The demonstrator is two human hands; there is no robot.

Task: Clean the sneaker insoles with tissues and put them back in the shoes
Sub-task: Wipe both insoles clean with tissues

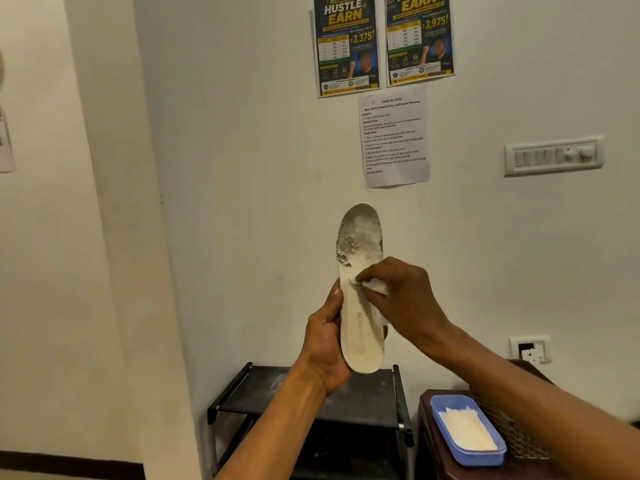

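Cleaning looks only partly done: the left hand clamps the upright insole while the right hand pinches a tissue against its middle, grime remaining above both hands, no shoes visible.

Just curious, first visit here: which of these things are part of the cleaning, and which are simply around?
In use: insole; tissue; left hand; right hand; blue tissue tray.

Just around: posters; task sheet; switch panel; black shoe rack.

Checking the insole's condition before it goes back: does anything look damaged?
Yes. The insole is worn at its toe end, the top layer flaked off in grey, patchy spots. The heel end looks intact.
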